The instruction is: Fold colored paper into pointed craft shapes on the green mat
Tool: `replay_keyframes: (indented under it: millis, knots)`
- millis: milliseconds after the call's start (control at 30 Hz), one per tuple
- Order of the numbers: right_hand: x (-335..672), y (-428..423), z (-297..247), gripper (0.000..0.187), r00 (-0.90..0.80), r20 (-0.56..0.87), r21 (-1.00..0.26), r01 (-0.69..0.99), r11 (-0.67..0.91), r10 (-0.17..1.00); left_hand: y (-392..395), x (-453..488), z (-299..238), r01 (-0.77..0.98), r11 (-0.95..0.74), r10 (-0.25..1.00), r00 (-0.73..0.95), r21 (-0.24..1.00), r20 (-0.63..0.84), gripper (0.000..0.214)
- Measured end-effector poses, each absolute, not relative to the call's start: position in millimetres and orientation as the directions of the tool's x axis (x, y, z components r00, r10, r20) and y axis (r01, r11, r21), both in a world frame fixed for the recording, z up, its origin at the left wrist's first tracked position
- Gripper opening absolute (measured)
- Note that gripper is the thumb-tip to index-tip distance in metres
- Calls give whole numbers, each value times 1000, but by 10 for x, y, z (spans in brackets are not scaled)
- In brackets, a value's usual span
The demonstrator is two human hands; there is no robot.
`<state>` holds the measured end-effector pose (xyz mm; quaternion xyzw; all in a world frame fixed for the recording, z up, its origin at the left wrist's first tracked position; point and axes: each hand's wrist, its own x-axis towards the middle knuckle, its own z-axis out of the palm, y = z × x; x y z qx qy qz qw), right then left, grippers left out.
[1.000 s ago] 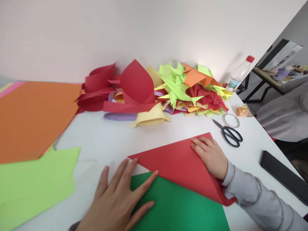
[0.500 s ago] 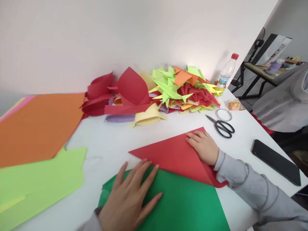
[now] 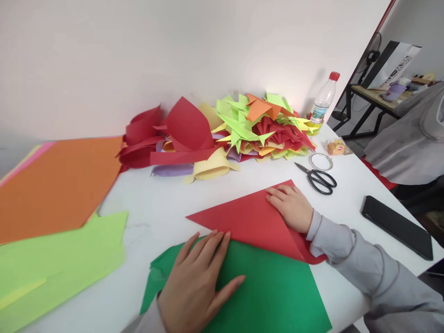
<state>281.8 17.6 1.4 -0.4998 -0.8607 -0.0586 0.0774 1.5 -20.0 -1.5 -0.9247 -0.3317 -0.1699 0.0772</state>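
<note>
As its fold seems to need steadying, the red paper (image 3: pixel 239 217) on the desk (image 3: pixel 159 196) is covered partly by the right hand (image 3: pixel 291 208), whose grip cannot be told; the adjoining green paper (image 3: pixel 277 296) is overlaid by the left hand (image 3: pixel 197 284), fingers spread, nothing grasped.

White wall (image 3: pixel 138 55) ran behind white tabletop (image 3: pixel 152 194), lit brighter toward its right. Far right: black-legged, wood-topped desk (image 3: pixel 373 95) stood before grey wall (image 3: pixel 425 23).
</note>
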Motion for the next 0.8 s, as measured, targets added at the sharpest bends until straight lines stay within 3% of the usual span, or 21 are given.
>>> replay_keyframes:
  millis: [633,800]
  knots:
    - [2813,172,17,26,-484,207,43,873,486,850,-346,46,16,607,-791,571,776,-72,270,59]
    - [2809,173,22,26,-486,210,46,872,488,849,-343,81,-11,602,-798,569,754,2,328,67]
